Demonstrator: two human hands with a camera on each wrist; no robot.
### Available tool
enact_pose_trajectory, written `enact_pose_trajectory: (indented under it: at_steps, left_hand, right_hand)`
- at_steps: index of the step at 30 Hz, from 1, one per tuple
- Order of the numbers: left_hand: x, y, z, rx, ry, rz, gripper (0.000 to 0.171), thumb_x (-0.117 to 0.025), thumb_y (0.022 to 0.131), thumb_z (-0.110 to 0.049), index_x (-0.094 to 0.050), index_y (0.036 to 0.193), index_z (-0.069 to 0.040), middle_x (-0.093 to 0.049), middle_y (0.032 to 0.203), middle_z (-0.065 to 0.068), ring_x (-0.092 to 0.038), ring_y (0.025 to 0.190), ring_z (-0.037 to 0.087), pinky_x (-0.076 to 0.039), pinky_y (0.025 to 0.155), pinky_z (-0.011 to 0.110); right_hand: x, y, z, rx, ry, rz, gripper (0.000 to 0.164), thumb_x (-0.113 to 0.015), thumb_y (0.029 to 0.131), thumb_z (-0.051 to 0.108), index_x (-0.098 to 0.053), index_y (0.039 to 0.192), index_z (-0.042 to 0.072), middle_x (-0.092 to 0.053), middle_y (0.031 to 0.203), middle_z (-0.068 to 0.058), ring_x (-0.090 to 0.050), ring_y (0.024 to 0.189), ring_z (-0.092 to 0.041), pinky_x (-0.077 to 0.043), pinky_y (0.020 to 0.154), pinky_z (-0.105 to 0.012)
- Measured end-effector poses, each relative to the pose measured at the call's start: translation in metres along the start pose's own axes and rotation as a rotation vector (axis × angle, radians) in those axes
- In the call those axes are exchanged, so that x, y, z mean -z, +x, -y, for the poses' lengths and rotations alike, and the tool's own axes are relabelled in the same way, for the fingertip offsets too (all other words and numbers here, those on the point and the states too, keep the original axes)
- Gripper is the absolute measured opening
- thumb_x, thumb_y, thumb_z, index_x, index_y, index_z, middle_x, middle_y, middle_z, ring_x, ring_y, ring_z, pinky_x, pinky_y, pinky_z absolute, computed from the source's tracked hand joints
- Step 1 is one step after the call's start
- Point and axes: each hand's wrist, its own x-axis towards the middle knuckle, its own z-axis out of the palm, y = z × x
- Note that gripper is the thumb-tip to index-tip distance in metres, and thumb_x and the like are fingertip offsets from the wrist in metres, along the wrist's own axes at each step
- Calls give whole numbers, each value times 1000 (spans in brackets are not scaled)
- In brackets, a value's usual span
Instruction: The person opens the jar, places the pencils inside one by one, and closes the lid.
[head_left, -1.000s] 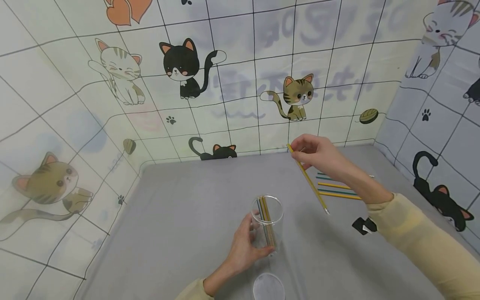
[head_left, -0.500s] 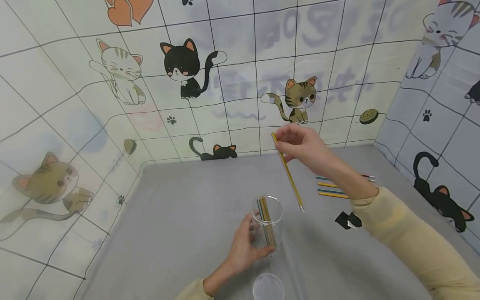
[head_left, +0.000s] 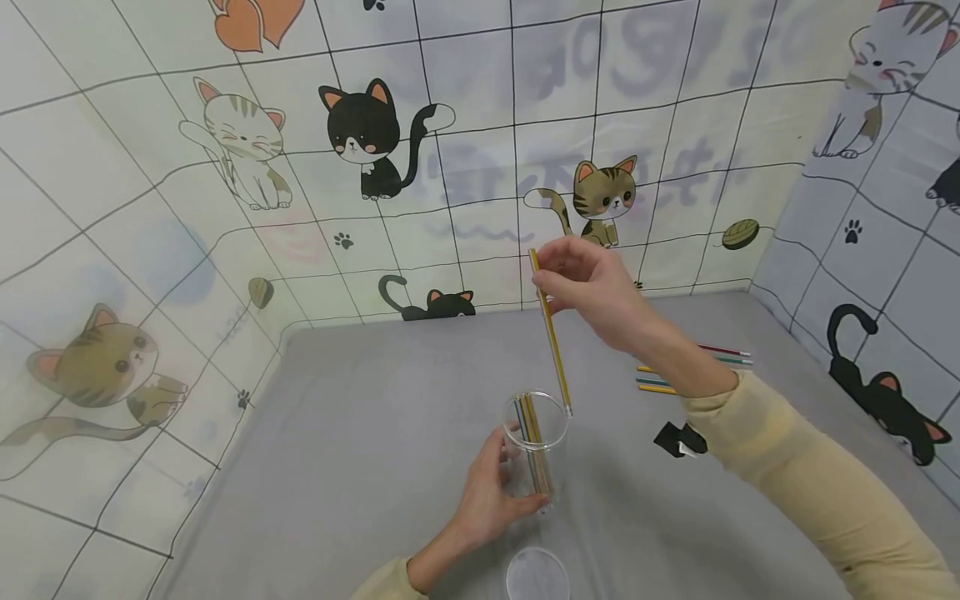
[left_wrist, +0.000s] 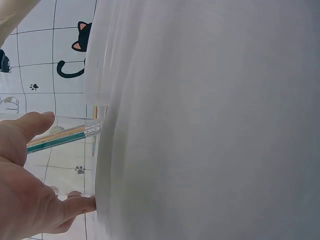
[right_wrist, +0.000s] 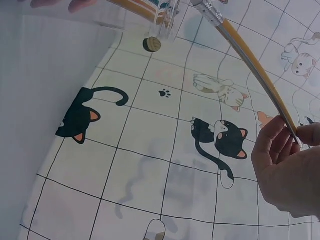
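A clear cylindrical cup (head_left: 558,467) stands on the grey table, and my left hand (head_left: 491,496) grips its lower side with thumb and fingers around it. Several pencils (head_left: 534,458) lean inside, yellow and teal ones among them. My right hand (head_left: 592,287) pinches a yellow pencil (head_left: 555,350) near its upper end. That pencil hangs nearly upright, eraser end down, by the right side of the cup's rim. In the right wrist view the held pencil's metal band and eraser (right_wrist: 210,12) appear close to the cup; whether they touch it I cannot tell.
Several loose pencils (head_left: 725,350) lie at the right rear of the table, partly hidden by my right forearm. A black piece with a white patch (head_left: 678,440) lies nearer. In front of the cup is a clear round object (head_left: 537,575). Cat-print cloth walls (head_left: 465,250) surround the table.
My right hand has carried the yellow pencil leftward and slightly up, from near the loose pencils to beside the cup's rim. The pencil has become more upright. My left hand and the cup stay put.
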Motion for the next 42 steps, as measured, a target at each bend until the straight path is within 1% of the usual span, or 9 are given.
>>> enact_pose_trajectory:
  at_steps: [7,11,17,21,27,31,37,42]
  left_hand:
    - [0,0,0,-1,5,4,94,-91,69,-6,-38,146,-11,-50,139,10,-56,116,33,-53,91,42]
    - [0,0,1,-11,4,-2,93,-91,69,-6,-39,145,-11,-51,137,9,-57,115,32,-53,90,40]
    - [-1,0,1,-28,-6,-8,91,-91,68,-6,-41,144,-11,-52,134,9,-58,112,31,-54,88,40]
    - [-1,0,1,-15,-5,-3,91,-91,69,-6,-40,144,-11,-52,136,8,-58,114,31,-54,89,37]
    - [0,0,2,6,8,2,91,-91,70,-9,-40,144,-10,-53,129,5,-56,110,27,-54,88,36]
    - [0,0,1,16,6,1,92,-92,69,-10,-39,145,-10,-53,126,4,-55,109,26,-54,88,36]
    - [0,0,1,32,-1,2,95,-92,69,-10,-37,147,-8,-51,131,6,-55,111,27,-54,89,37]
    - [1,0,0,27,-1,0,95,-92,69,-10,-37,147,-8,-52,132,6,-57,111,28,-55,88,37]
  right_hand:
    - [-8,3,-1,50,28,4,14,-62,94,-4,-60,107,3,-64,93,-3,-58,84,-18,-57,69,-34]
    - [-15,3,-5,58,58,37,14,-60,94,-6,-59,106,1,-62,91,-4,-57,82,-18,-57,68,-34]
    - [-25,1,-16,43,65,79,13,-60,95,-5,-57,107,-2,-61,94,-8,-58,84,-20,-58,70,-36]
    - [-31,-1,-22,24,67,106,14,-61,94,-5,-57,107,-4,-61,95,-10,-60,84,-20,-59,71,-39]
    - [-37,-6,-31,-6,36,147,13,-61,95,-4,-56,107,-4,-61,96,-15,-61,85,-21,-59,73,-40]
    - [-40,-9,-37,-30,10,169,14,-61,95,-3,-56,108,-4,-61,96,-14,-62,85,-22,-59,73,-40]
    - [-42,-14,-42,-54,-20,195,14,-60,95,-2,-56,109,-4,-61,99,-20,-62,86,-23,-59,73,-41]
    - [-41,-17,-47,-49,-30,210,14,-60,95,-3,-56,109,-4,-62,98,-17,-63,88,-26,-59,75,-41]
